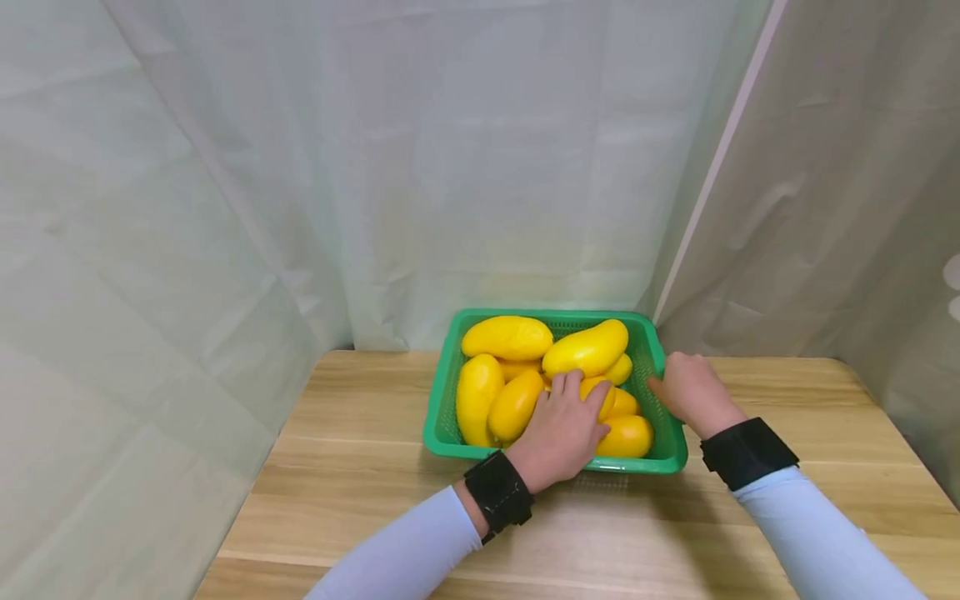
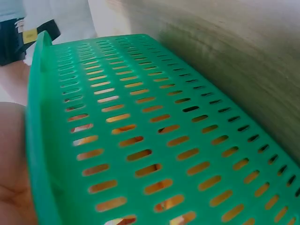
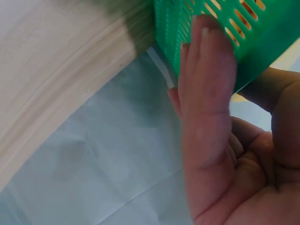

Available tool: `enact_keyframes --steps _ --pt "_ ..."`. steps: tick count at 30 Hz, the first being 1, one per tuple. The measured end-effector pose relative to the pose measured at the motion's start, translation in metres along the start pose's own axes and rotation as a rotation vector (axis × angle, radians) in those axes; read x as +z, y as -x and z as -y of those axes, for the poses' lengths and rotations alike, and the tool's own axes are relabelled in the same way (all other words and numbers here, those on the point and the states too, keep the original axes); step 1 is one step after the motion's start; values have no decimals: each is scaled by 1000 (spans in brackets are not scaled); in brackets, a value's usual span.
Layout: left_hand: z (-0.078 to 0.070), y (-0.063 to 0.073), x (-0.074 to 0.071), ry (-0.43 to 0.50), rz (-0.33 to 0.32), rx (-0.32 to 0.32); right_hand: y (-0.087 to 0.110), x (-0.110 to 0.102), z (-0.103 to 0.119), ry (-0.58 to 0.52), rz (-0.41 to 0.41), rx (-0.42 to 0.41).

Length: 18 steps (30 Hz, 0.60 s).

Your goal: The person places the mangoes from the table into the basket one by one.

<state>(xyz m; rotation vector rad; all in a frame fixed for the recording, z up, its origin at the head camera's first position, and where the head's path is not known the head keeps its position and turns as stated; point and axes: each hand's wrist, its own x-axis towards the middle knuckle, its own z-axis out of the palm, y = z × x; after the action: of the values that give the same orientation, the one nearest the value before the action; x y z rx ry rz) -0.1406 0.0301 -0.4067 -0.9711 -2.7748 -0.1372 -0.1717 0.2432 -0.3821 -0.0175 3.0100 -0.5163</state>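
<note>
A green plastic basket [image 1: 551, 463] with slotted walls stands on the wooden table, holding several yellow mangoes [image 1: 480, 400]. My left hand [image 1: 562, 433] reaches over the front rim, its spread fingers resting on mangoes near the middle of the pile; what lies under the palm is hidden. The left wrist view mostly shows the basket's outer wall [image 2: 140, 136]. At the right side, my right hand [image 1: 693, 392] pinches the basket's rim. In the right wrist view its fingers [image 3: 206, 93] lie along the outer wall, with the thumb over the rim.
The wooden table [image 1: 352, 475] extends to both sides of the basket and in front of it. Pale sheeting [image 1: 495, 167] hangs close behind the basket, and more hangs along the left and right.
</note>
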Motion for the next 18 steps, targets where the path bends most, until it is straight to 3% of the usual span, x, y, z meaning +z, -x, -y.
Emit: enact_keyframes --steps 5,9,18 --pt "8 2 -16 40 -38 -22 4 0 -6 -54 -9 -57" --pt "25 5 -36 77 -93 -67 9 -3 -11 -74 -17 -58" --pt "91 35 -72 237 -282 -199 32 -20 -32 -107 -213 -45"
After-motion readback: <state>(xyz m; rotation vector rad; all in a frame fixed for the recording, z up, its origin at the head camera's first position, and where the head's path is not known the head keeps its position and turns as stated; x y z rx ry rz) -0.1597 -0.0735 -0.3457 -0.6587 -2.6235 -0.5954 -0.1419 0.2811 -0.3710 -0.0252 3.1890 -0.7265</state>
